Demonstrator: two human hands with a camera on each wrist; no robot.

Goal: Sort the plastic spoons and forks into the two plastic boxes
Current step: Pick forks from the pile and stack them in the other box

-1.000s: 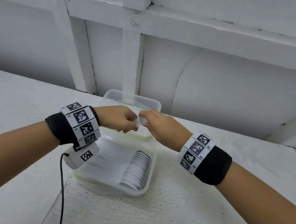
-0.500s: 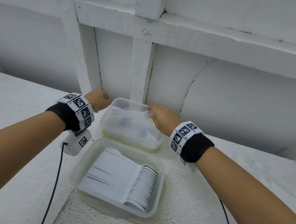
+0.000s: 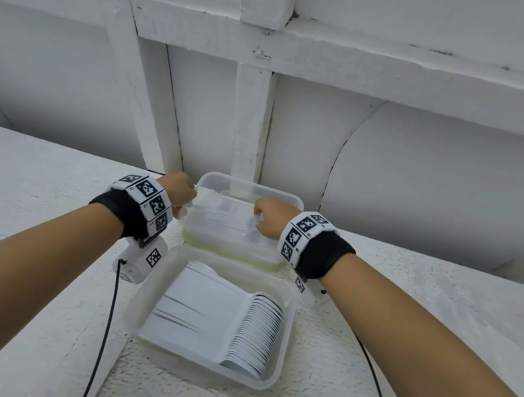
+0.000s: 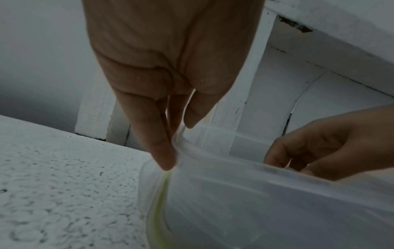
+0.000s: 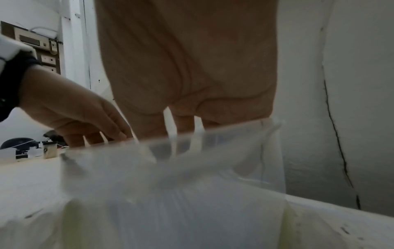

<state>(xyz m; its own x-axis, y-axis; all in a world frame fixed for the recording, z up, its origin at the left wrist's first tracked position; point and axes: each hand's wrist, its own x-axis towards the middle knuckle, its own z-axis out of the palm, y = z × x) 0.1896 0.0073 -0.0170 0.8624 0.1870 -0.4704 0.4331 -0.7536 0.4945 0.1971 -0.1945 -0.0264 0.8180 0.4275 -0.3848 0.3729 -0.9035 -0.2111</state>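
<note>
On the rough white table (image 3: 372, 312), two clear rectangular plastic boxes are set one behind the other, their rims touching or nearly so. The nearer box (image 3: 284, 334) is filled with a tidy row of white plastic spoons (image 3: 256, 331), laid with bowls to the right and handles to the left. The farther box (image 3: 244, 192), close to the white panelled wall (image 3: 438, 188), is held at both ends. Its left rim is pinched by the left hand (image 3: 178, 187), with the thumb inside the wall and the fingers (image 4: 162, 151) pressed against the outside, as is seen from the left wrist. The right hand (image 3: 270, 216) is reached into the right end of the same box with its fingers curled downward over the rim; whether anything is gripped cannot be told, since the fingertips are blurred behind the clear plastic. Pale cutlery (image 3: 218, 216) is faintly seen inside this box, but spoons and forks cannot be told apart there. Black bands with white square-patterned markers are worn on both wrists, and black cables (image 3: 105, 327) are trailed over the table toward the viewer.
</note>
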